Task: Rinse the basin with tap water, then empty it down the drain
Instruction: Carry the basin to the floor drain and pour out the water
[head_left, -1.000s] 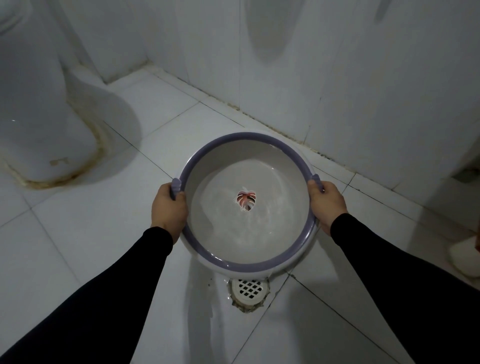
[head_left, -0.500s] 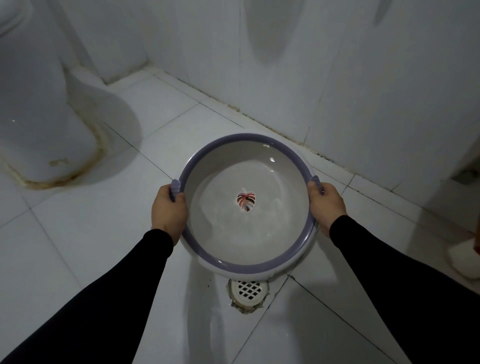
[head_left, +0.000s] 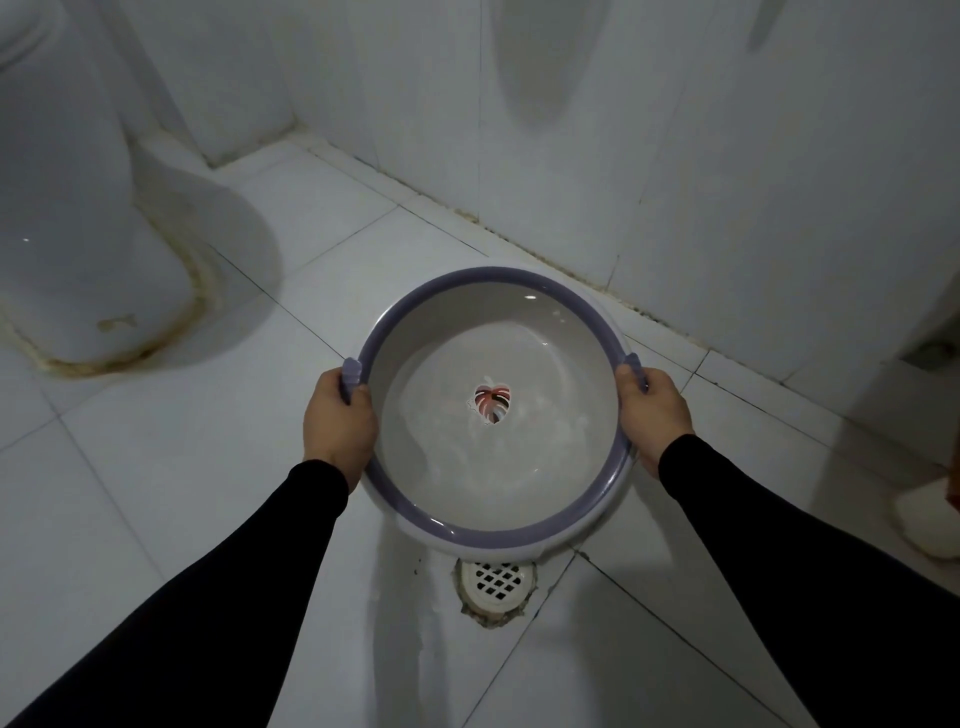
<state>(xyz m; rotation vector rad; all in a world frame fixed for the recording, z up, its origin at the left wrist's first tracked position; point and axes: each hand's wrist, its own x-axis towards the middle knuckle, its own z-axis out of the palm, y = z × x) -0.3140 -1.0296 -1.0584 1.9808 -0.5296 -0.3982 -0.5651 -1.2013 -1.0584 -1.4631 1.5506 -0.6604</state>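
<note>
1. Head view, where things are: the basin (head_left: 493, 410), pale inside with a purple rim, is held in the air above the tiled floor (head_left: 156, 467). Its near edge hangs just over the far side of the floor drain (head_left: 496, 577). A shallow pool of water lies in the basin's bottom, over a leaf-shaped sticker (head_left: 492, 402).

2. Head view, the grip: the left hand (head_left: 337, 423) is closed around the rim at the left handle lug, thumb on top and fingers curled out of sight beneath. The right hand (head_left: 654, 410) is closed the same way on the rim at the opposite lug. Both carry the basin's weight between them.

3. Judgement of the step: the rinse water looks ready to be swirled and poured out. To do it well, roll the water round the walls once so it wets the whole inside, then bring the near edge low over the grate before tipping.

4. Tip toward the body slowly, lifting the far edge, so the stream falls onto the grate rather than sheeting across the tiles, which already look wet beside the drain.

5. Keep both thumbs pressed on the rim; a wet rim could slip as the weight shifts.

6. The toilet base (head_left: 78, 234) stands well apart to the left, clear of the pour.
</note>
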